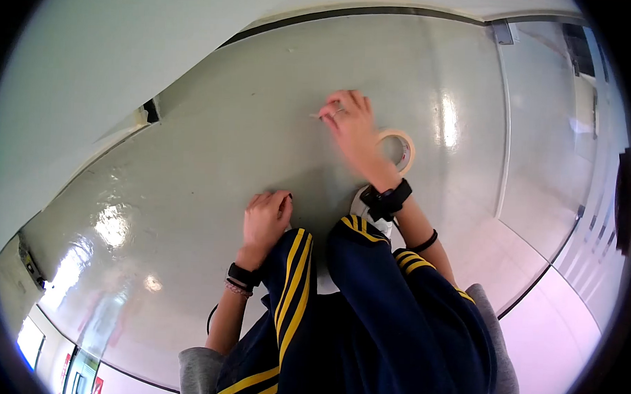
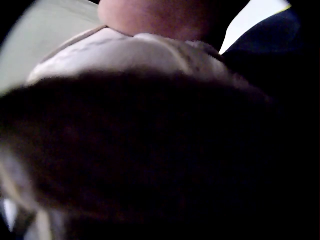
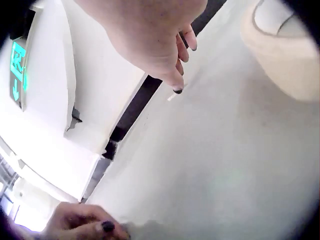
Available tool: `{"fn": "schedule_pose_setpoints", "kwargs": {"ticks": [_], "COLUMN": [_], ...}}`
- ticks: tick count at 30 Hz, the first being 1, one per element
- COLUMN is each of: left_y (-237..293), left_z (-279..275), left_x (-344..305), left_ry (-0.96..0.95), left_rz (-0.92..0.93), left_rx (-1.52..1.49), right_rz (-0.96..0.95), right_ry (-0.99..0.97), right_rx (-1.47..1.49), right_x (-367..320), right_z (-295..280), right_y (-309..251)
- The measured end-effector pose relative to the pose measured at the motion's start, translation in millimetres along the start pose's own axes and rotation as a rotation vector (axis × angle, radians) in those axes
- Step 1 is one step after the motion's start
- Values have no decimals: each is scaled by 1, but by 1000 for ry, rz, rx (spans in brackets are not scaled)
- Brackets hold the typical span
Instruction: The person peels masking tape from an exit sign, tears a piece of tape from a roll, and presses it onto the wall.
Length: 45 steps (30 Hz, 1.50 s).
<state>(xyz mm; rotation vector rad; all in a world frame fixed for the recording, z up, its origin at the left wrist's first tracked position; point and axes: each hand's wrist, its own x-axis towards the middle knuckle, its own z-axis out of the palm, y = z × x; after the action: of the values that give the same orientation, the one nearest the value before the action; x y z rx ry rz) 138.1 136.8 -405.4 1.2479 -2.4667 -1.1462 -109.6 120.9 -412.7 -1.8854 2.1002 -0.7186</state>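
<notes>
My right hand (image 1: 352, 129) reaches forward over the grey-green floor (image 1: 213, 145), with a ring on one finger. Its thumb and fingers pinch a small, thin whitish stick (image 3: 172, 96), whose tip shows past the dark thumbnail. Beside that wrist lies a roll of masking tape (image 1: 411, 153), partly behind the forearm. Nearer the body, my left hand (image 1: 265, 219) rests low beside the left knee, fingers loosely curled, nothing seen in them. In the left wrist view a pale shoe (image 2: 115, 55) and dark shadow fill most of the picture, below part of the hand (image 2: 155, 17).
Bent knees in navy trousers (image 1: 389, 290) with yellow stripes are close behind the hands. A white shoe (image 1: 362, 207) stands by the right wrist. White wall (image 1: 140, 45) with a dark base strip bounds the floor ahead and left; glass panels (image 1: 547, 122) stand right.
</notes>
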Motion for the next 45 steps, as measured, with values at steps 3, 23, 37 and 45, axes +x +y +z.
{"fn": "schedule_pose_setpoints", "kwargs": {"ticks": [3,23,37,45], "left_y": [1,-1,0,1], "left_z": [-2,1,0,2], "left_x": [1,0,0,-1], "left_ry": [-9,-10,-13,4], "left_rz": [1,-11,-26,-29], "left_rx": [-6,-26,-15,-42], "right_rz": [20,57,90,138], "right_ry": [85,-21,-67,-111], "right_rx": [-108,-159,-419,-480], "right_x": [11,-16,10,-8], "right_z": [-17,-30,-6,-3], "right_y": [21,35,49,28]}}
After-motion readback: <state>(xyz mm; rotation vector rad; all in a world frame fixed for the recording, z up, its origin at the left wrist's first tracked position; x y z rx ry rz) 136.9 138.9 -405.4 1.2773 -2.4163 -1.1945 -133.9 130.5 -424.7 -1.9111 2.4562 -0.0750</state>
